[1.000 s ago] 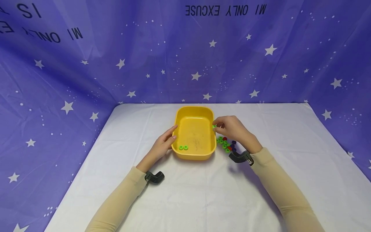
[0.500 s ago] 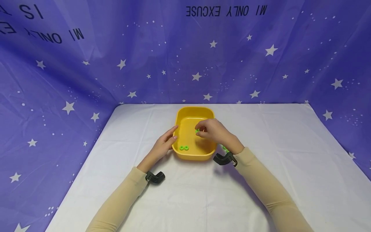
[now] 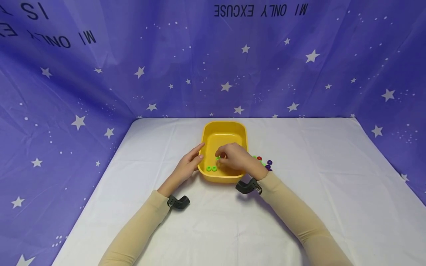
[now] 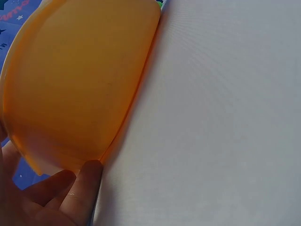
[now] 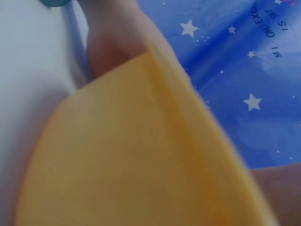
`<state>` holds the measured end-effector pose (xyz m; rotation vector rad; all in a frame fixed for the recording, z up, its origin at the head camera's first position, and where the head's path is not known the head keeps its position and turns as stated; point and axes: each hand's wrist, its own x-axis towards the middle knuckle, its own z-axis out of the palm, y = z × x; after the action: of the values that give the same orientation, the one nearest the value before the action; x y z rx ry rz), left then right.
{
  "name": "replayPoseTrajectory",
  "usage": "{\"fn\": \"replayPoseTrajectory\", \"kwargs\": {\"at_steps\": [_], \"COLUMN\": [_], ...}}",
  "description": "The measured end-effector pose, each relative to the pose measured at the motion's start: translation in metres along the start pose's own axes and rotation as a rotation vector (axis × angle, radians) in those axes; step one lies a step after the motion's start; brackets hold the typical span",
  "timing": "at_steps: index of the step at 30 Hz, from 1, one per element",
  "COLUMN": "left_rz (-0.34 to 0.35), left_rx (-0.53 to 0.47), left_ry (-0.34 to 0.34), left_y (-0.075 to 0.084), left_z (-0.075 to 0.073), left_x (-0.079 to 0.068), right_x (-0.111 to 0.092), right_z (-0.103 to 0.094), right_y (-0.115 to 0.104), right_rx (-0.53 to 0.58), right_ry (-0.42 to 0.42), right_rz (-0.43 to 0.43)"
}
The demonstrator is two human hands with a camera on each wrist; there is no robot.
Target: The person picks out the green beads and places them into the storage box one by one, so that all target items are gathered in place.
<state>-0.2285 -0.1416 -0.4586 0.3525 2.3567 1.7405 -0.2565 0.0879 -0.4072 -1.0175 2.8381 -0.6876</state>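
A yellow plastic tub [image 3: 208,127] rests on the white cloth, with two green beads [image 3: 209,169] in its near left corner. My left hand [image 3: 186,166] holds the tub's left side; in the left wrist view, its fingers [image 4: 84,188] touch the outer wall. Inside the tub, my right hand [image 3: 234,157] pinches another green bead [image 3: 217,158] between thumb and fingers, close to the two lying there. In the right wrist view the tub wall [image 5: 117,141] hides the right fingertips.
Several loose beads lie right of the tub, among them a red bead [image 3: 259,158] and a purple bead [image 3: 269,162], partly behind the right wrist. A purple curtain [image 3: 186,55] with stars hangs behind the white-covered table [image 3: 213,229].
My right hand has come from the tub's right rim to the left and nearer, carrying the green bead into the tub. The left hand and the tub have stayed in place.
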Motion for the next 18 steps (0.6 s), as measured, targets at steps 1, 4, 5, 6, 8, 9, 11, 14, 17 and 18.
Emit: {"fn": "replayPoseTrajectory", "kwargs": {"at_steps": [1, 4, 5, 6, 8, 9, 11, 14, 17, 18], "left_rz": [0.0, 0.0, -0.001, -0.003, -0.007, -0.007, -0.008, -0.014, -0.025, -0.027], "left_rx": [-0.004, -0.009, -0.012, -0.014, -0.019, -0.017, -0.017, -0.008, -0.008, -0.007], "left_ry": [-0.001, -0.005, -0.006, -0.007, -0.008, -0.006, -0.002, -0.004, -0.013, -0.016], "left_y": [0.001, 0.003, 0.004, 0.004, 0.005, 0.005, 0.005, 0.02, 0.034, 0.039], "left_z": [0.0, 0.001, 0.001, 0.001, 0.001, 0.001, 0.001, 0.001, 0.001, 0.001], "left_x": [0.0, -0.001, -0.001, -0.001, -0.002, -0.002, -0.002, -0.009, -0.016, -0.018], "right_x": [0.0, 0.001, 0.001, 0.001, 0.0, 0.0, 0.0, -0.001, -0.001, -0.001], "right_z": [0.002, 0.006, 0.006, 0.007, 0.008, 0.009, 0.009, 0.01, 0.011, 0.011], "right_y": [0.0, -0.001, -0.001, -0.002, -0.002, -0.003, -0.005, -0.006, -0.008, -0.008], "right_rx": [0.0, -0.002, -0.005, -0.01, -0.026, -0.035, -0.05, -0.073, -0.088, -0.09], "right_ry": [-0.006, -0.022, -0.026, -0.033, -0.046, -0.055, -0.074, -0.095, -0.11, -0.114], "right_rz": [0.003, 0.011, 0.014, 0.017, 0.017, 0.019, 0.024, 0.039, 0.047, 0.05]}}
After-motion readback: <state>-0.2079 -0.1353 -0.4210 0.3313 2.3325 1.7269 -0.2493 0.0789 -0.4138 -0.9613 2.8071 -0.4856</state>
